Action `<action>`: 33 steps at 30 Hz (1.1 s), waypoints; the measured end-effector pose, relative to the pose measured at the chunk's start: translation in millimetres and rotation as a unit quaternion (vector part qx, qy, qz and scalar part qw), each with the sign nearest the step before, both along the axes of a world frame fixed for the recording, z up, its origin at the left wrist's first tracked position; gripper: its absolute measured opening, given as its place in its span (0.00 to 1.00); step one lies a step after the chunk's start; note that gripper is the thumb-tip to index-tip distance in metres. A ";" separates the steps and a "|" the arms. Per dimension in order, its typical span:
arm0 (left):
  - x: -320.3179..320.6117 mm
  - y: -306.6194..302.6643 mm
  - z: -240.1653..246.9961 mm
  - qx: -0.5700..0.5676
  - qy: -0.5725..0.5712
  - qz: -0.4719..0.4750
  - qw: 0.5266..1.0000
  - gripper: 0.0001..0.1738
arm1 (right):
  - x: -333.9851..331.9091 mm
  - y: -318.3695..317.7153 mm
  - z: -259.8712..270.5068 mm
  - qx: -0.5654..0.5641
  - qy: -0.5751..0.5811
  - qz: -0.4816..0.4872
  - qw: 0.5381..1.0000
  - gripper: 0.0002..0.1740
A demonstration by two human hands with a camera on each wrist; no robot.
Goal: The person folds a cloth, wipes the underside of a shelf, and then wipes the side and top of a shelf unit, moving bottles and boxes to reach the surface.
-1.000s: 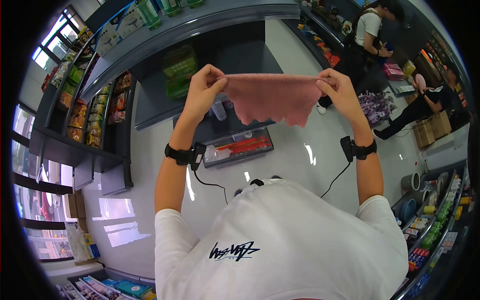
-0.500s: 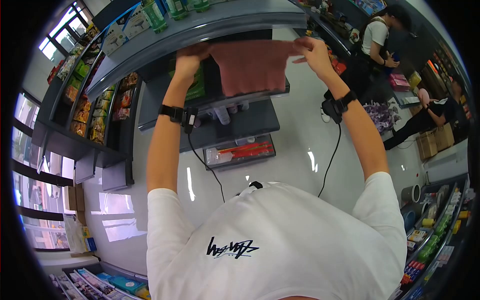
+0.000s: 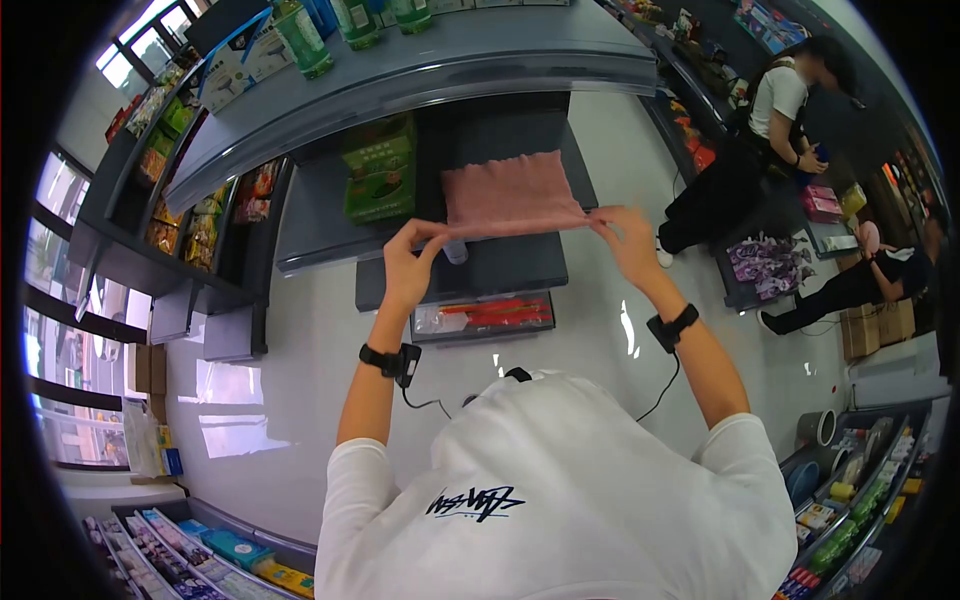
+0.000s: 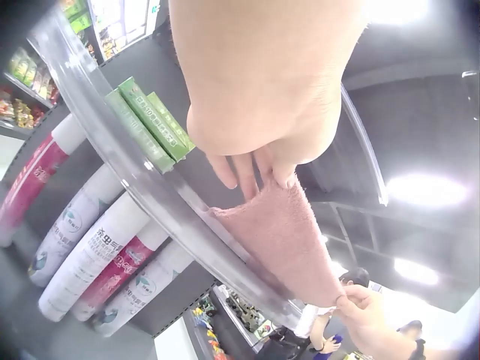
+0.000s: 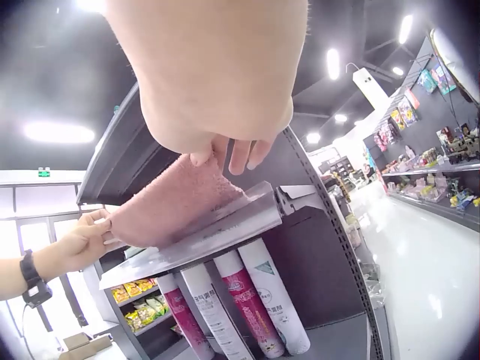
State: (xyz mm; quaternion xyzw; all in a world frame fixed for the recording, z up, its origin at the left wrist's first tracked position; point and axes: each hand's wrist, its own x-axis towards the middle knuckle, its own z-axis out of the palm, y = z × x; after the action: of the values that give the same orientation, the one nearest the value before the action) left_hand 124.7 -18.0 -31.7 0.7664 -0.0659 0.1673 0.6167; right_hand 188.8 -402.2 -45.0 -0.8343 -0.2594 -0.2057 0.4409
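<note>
Head view showed the pink towel (image 3: 512, 190) spread flat on a dark shelf (image 3: 310, 222), lying straight away from the person. Its near edge ran crosswise along the shelf front and its far edge lay deeper in, towards the back. The left hand (image 3: 412, 258) held the near left corner and the right hand (image 3: 622, 240) the near right corner, so the whole cloth lay beyond both grips and between them, not to either side.

Each grip was a pinch. The left wrist view showed fingertips (image 4: 244, 169) closed on the towel's corner just where the cloth crossed the clear rail (image 4: 150, 187) at the shelf lip. The right wrist view showed the same at the other corner, with the cloth passing back over the rail and onto the shelf board. How the thumbs sat could not be made out from either wrist camera.

The held edge looked taut and roughly level from hand to hand, and the two hands stood about equally near the shelf, neither one leading. The towel's long axis was hard to call, since it lay nearly square.

Green boxes (image 3: 378, 180) stood just to the left of the towel on the same shelf, close to its left edge but apart from it. Tubes (image 4: 97, 255) hung or stood under the rail, below the cloth.
</note>
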 end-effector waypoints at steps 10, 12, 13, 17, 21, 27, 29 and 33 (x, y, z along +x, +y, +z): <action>54.3 -6.8 33.1 0.052 0.025 0.103 0.993 0.09 | 61.0 16.1 47.3 -0.008 0.039 0.030 0.999 0.09; 86.3 -7.1 40.2 0.151 -0.013 0.144 0.978 0.05 | 97.6 23.6 49.4 0.022 0.074 0.043 0.996 0.09; 106.0 -1.9 35.8 0.152 -0.014 0.141 0.978 0.05 | 113.3 26.2 49.2 0.024 0.075 0.040 0.996 0.09; 156.5 11.8 10.4 0.309 0.013 0.121 0.943 0.05 | 158.4 31.2 26.0 -0.059 0.143 0.021 0.988 0.10; 181.2 16.8 -9.3 0.363 0.012 0.095 0.927 0.05 | 170.8 33.0 0.0 -0.069 0.181 -0.018 0.981 0.10; 174.4 12.1 -8.6 0.410 -0.013 0.079 0.909 0.05 | 175.8 37.7 -10.0 -0.024 0.144 -0.018 0.989 0.13; 182.2 12.5 -13.5 0.422 -0.042 0.055 0.904 0.12 | 174.1 40.1 -8.7 -0.053 0.110 -0.033 0.992 0.17; 201.7 11.4 -13.6 0.412 -0.116 0.006 0.904 0.23 | 158.8 53.9 33.8 -0.118 0.035 0.048 0.991 0.25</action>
State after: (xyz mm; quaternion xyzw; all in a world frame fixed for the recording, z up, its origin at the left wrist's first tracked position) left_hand 326.4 -6.6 -45.3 0.9276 -0.1958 0.2169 0.2326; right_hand 347.6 -348.3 -11.2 -0.8737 -0.3060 -0.1228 0.3577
